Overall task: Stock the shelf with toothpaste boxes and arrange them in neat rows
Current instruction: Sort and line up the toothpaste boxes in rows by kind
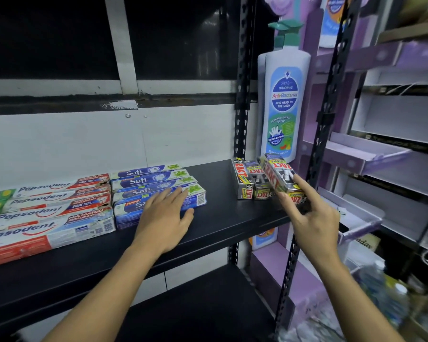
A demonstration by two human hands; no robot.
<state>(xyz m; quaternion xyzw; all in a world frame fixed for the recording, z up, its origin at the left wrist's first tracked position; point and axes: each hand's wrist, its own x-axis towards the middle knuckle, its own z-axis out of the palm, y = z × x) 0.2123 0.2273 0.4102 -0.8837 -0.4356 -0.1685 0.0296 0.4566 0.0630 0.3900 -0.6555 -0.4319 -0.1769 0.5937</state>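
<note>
The left grip (pixel 164 218), fingers spread flat, rests on the front blue-and-white cardboard Safi toothpaste box (pixel 129 211) at 9 o'clock on the black metal shelf (pixel 220 218), while the right grip (pixel 314 218) pinches a tilted grey-and-red cardboard Zact toothpaste box (pixel 278 176) at 3 o'clock

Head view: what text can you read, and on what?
"Pepsodent", "10X": Pepsodent boxes, left.
"Safi", "BAHARU": Safi boxes under the left hand.
"ZACT", "Smokers": Zact box in the right hand, and neighbours.
"FOLLOW ME", "Anti-Bacterial", "KIDS HEAD TO TOE WASH": bottle display.
Smaller print: too blurred to read.
</note>
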